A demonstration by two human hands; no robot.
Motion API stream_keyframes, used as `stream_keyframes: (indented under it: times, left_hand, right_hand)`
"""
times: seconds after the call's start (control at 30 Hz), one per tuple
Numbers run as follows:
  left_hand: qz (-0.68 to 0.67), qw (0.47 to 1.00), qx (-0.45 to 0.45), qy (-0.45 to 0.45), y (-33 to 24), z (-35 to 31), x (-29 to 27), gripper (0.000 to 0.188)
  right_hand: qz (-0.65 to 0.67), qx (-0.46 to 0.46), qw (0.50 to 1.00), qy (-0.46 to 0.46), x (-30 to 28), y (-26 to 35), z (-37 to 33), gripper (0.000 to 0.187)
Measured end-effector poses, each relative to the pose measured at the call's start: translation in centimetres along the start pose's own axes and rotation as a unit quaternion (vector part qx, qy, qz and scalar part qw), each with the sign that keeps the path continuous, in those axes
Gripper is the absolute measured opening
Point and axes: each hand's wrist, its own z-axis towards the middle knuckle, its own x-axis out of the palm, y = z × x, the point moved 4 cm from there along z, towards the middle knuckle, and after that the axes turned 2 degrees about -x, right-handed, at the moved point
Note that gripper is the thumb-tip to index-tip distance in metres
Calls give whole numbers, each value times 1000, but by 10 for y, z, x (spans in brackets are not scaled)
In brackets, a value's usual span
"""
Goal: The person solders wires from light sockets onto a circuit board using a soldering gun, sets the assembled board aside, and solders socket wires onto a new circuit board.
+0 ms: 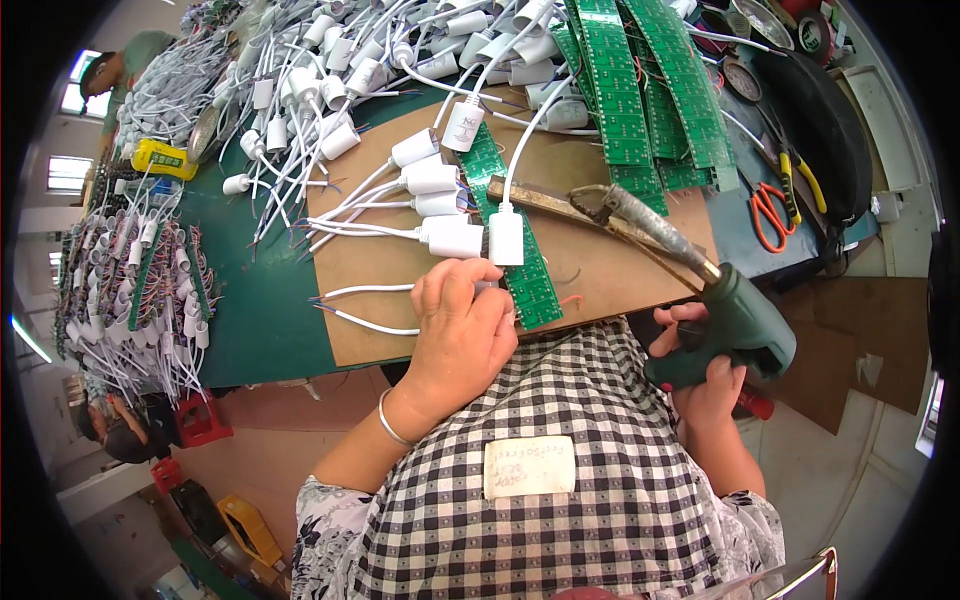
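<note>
My right hand (pixel 700 375) is closed round the grip of a dark green soldering gun (pixel 745 320). Its metal barrel points up and left over the board. My left hand (pixel 465 320) has its fingers curled together at the left edge of a green circuit board strip (pixel 530 285). Two white cables (pixel 370 290) run in under that hand, and what its fingertips pinch is hidden. Just beyond them, several white lamp sockets (pixel 452 238) with cables lie in a row along the strip. Another white socket (pixel 506 238) rests across the strip, beside a wooden stick (pixel 545 200).
A brown board (pixel 370 265) covers part of the green table (pixel 240 330). White sockets (pixel 340 140) are heaped at the back. Stacked circuit strips (pixel 620 90), orange-handled scissors (pixel 768 215) and yellow-handled pliers (pixel 800 185) lie to the right. Another person (pixel 130 60) is at far left.
</note>
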Motion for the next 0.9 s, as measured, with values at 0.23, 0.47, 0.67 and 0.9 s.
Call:
stream_keyframes:
  times: [0.23,0.47,0.67,0.9]
  left_hand:
    - [-5,1000,-10,-13,-4,2,-6,14]
    - [25,992,122,-25,-13,30,-16,21]
    - [173,982,67,-24,4,36,-13,34]
    - [194,979,28,-58,15,30,-32,34]
  right_hand:
    - [108,-15,994,27,18,-12,44,61]
    - [164,-10,985,56,50,-33,69,63]
    - [193,-75,978,34,60,-42,69,64]
    - [188,-172,967,3,67,-35,89,65]
